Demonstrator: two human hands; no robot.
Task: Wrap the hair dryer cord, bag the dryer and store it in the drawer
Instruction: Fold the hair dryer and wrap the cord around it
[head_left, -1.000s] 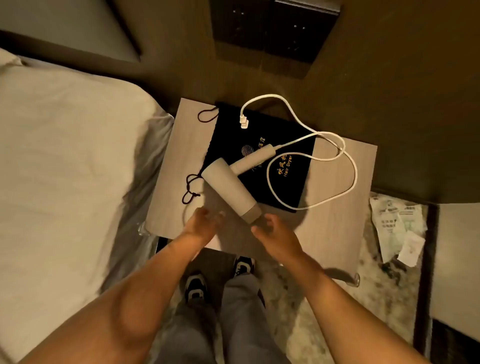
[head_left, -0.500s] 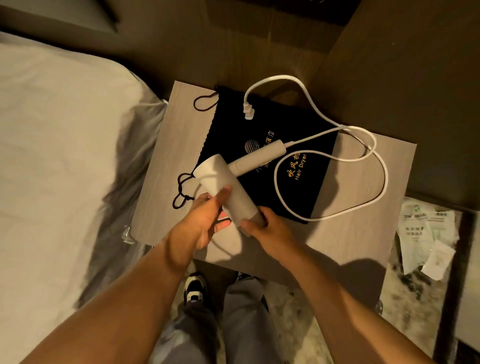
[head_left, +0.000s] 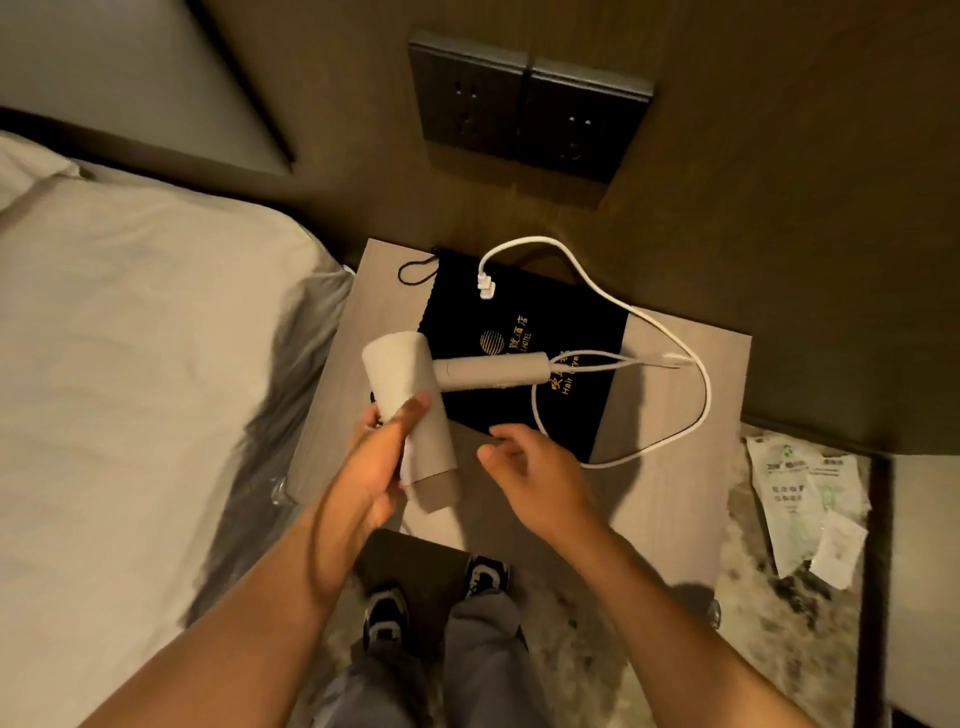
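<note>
A white hair dryer (head_left: 402, 379) is lifted off the nightstand (head_left: 670, 499), its barrel gripped in my left hand (head_left: 371, 467) and its handle pointing right. My right hand (head_left: 535, 473) hovers just right of the barrel, fingers apart and empty. The white cord (head_left: 698, 374) loops loosely over the nightstand's right side, and its plug (head_left: 485, 285) lies on the black drawstring bag (head_left: 566, 322). The bag lies flat under the dryer's handle, with gold lettering on it. No drawer is visible.
A bed with white sheets (head_left: 130, 364) fills the left. Dark wall sockets (head_left: 524, 109) sit above the nightstand. Paper packets (head_left: 800, 499) lie on the floor at right. My shoes (head_left: 431, 603) stand at the nightstand's near edge.
My left hand has closed round the dryer barrel and lifted it, swinging the handle to the right. My right hand has let go of the nozzle end and moved right.
</note>
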